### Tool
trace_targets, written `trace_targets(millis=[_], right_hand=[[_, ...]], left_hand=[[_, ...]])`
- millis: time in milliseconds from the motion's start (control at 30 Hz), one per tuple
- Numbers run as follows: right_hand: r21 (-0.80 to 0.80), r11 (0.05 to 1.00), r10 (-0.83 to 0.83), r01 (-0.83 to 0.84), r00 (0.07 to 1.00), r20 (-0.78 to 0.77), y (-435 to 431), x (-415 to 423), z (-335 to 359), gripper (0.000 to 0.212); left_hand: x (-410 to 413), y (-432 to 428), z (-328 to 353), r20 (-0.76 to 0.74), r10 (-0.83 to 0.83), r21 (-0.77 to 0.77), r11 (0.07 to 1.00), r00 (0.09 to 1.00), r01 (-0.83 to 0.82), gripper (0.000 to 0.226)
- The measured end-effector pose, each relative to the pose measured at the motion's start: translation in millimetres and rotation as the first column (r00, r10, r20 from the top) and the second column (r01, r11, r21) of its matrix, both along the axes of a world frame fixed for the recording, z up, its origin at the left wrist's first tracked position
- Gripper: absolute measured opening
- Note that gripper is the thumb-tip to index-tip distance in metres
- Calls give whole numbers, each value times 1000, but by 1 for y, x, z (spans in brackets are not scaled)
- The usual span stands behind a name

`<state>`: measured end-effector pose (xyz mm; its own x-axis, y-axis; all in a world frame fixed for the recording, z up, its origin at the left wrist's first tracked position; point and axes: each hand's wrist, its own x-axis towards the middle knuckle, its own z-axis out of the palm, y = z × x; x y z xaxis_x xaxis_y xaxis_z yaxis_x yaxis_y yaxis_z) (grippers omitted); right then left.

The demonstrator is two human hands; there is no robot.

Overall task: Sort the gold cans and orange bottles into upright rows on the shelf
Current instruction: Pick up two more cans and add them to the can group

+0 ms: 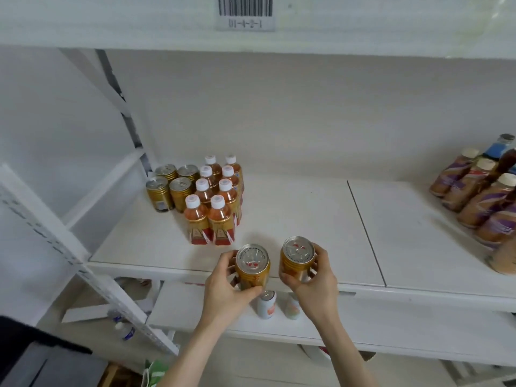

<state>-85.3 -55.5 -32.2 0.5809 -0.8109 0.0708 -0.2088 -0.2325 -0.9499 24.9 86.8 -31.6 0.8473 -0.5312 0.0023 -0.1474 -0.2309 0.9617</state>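
My left hand [223, 289] grips a gold can [252, 266] upright, just above the front edge of the white shelf [293, 219]. Beside it, my right hand [315, 277] holds a second gold can [296, 258], also upright, with its silver pull-tab lid showing. At the back left of the shelf stand several gold cans [170, 188] in two short rows. Right of them, several orange bottles [215, 196] with white caps stand upright in two rows running toward the front.
Purple-labelled bottles [474, 196] crowd the shelf's right end. A seam [365, 233] splits the shelf board. The lower shelf [391, 325] carries two pale cans [266, 304]. A white upright post [69, 252] slants at the left. Above hangs a barcode label [245, 12].
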Motion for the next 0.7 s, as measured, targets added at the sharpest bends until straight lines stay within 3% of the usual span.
trace_targets(millis=[433, 700], right_hand=[[0, 995, -97, 97, 995, 32, 115, 89, 3, 75], [-16, 998, -55, 55, 998, 3, 170, 147, 6, 76]], left_hand=[[93, 110, 10, 19, -116, 62, 991, 993, 115, 70], [154, 156, 6, 22, -63, 76, 995, 998, 61, 74]])
